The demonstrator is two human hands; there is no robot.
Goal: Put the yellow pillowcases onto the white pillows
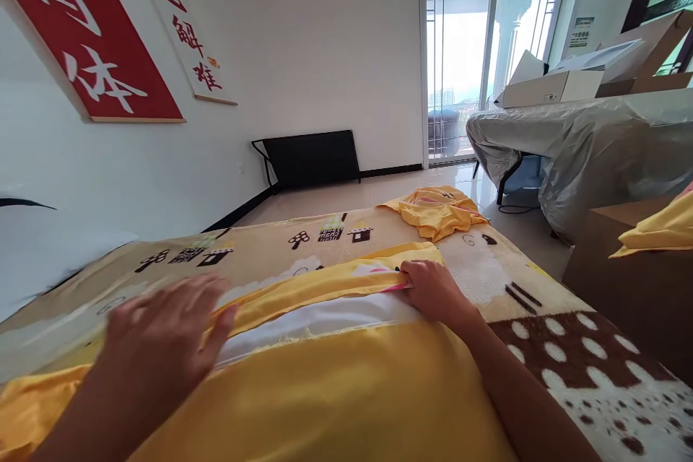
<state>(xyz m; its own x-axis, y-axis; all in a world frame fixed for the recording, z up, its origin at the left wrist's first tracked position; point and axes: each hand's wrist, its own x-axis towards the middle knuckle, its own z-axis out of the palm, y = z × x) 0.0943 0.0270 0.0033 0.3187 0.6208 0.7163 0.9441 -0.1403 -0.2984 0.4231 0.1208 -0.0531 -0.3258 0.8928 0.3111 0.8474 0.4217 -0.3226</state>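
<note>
A yellow pillowcase lies across the patterned bed cover right in front of me, with a white pillow showing in its open slit. My left hand is blurred by motion and rests on the left end of the yellow flap, fingers stretched forward and together. My right hand is closed, its fingers pinching the flap's edge at the right end of the opening.
A crumpled yellow cloth lies at the bed's far edge. More yellow cloth drapes a brown cardboard box at the right. Behind stands a plastic-covered table with boxes. A black panel leans on the wall.
</note>
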